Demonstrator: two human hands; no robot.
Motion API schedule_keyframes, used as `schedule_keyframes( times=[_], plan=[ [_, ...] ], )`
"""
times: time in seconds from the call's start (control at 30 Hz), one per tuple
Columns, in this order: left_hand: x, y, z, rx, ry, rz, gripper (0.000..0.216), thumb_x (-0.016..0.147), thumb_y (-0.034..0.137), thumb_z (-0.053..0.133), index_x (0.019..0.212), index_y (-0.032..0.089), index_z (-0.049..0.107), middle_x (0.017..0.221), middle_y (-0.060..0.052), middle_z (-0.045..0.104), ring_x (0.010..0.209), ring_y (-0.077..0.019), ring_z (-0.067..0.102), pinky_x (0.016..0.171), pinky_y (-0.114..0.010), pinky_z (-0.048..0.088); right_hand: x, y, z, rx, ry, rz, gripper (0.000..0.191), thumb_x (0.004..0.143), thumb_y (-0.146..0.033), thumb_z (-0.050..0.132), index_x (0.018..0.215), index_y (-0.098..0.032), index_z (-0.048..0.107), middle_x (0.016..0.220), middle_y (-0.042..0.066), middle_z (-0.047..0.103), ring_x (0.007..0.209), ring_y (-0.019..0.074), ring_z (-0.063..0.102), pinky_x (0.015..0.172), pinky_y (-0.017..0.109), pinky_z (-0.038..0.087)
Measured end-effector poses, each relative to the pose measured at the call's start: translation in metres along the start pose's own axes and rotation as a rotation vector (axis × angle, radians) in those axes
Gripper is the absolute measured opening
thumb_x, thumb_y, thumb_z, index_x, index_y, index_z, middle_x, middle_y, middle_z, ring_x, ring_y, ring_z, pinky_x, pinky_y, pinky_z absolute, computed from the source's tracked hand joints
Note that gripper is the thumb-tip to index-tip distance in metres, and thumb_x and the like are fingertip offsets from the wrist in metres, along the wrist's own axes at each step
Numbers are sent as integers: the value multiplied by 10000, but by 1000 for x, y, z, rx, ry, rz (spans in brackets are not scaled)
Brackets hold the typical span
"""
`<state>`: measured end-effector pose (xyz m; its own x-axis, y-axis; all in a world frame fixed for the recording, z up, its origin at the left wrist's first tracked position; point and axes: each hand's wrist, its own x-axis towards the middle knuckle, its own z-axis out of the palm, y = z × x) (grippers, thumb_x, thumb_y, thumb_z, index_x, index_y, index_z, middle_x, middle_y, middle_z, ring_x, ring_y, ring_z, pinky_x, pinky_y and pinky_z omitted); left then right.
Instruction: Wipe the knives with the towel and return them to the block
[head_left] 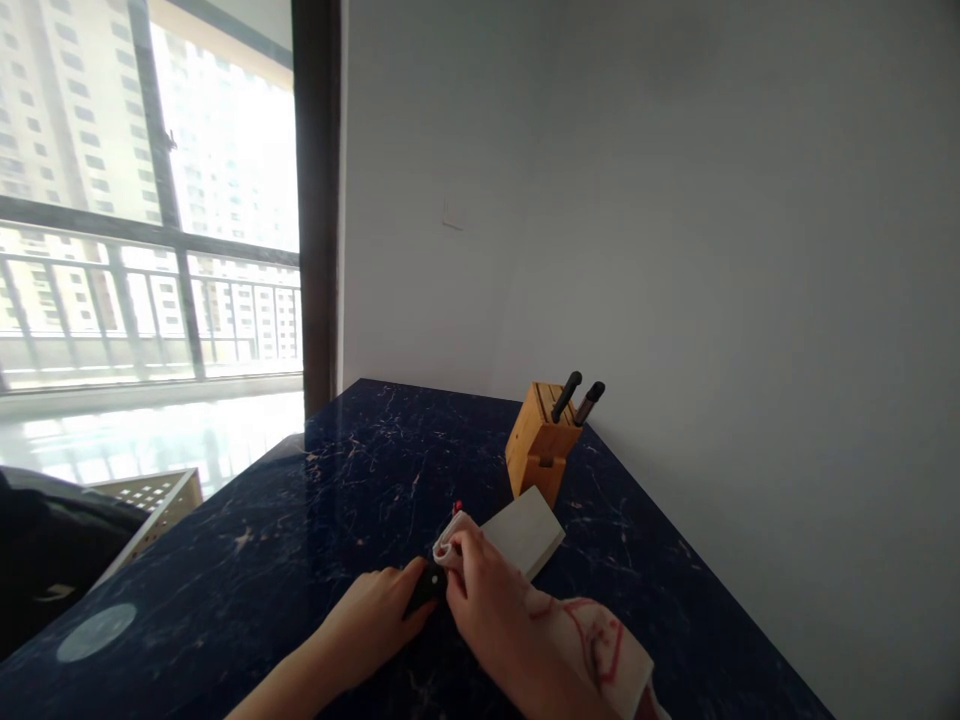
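Left grip (379, 605) clamped on the cleaver, right grip (491, 605) pinching the cloth

And it's a two-handed hold down at the near end of the table (360, 500)! The left grip wraps the black handle (429, 588) of the cleaver, thumb along the top, while the right grip, fingers together, clamps a bunched corner of the pale cloth (592, 645) right where handle meets blade (529, 532). What a broad blade it is, pale grey, pointing away and to the right, out past the fingers! The rest of that cloth, marked with red, drapes beneath the right forearm (a small red bit (457, 507) pokes up just beyond the folded corner, too tiny to make out).

Straight behind the blade stands the wooden knife block (541, 435), two dark knife handles (568, 396) jutting from its top; whether blade and block touch, I cannot tell from this angle. Dark blue with white veining, the table runs back to the grey wall (675, 250). Over on the left, a pale round patch (97, 633) sits near the table's edge, and beyond that edge comes a lattice-sided basket (165, 500), then bright windows (75, 300).
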<state>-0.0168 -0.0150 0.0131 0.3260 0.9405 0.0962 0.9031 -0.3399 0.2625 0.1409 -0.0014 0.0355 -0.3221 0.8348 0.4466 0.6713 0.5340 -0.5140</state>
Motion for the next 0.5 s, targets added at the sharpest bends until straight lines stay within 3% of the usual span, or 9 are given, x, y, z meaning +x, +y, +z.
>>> schedule_keyframes(
  times=[0.23, 0.5],
  plan=[
    [2, 0, 1, 38, -5, 48, 244, 834, 390, 371, 944, 220, 507, 805, -46, 669, 735, -238, 639, 600, -284, 433, -14, 3, -3, -45, -63, 78, 328, 598, 0, 421, 851, -190, 507, 868, 44, 577, 865, 183, 550, 763, 282, 417],
    [1, 2, 1, 28, -13, 26, 274, 839, 393, 360, 993, 219, 505, 827, -44, 672, 742, -233, 640, 609, -284, 438, 5, -3, -2, -26, -93, 106, 161, 689, -84, 431, 774, -208, 487, 832, 10, 575, 788, 138, 553, 681, 217, 388]
  ],
)
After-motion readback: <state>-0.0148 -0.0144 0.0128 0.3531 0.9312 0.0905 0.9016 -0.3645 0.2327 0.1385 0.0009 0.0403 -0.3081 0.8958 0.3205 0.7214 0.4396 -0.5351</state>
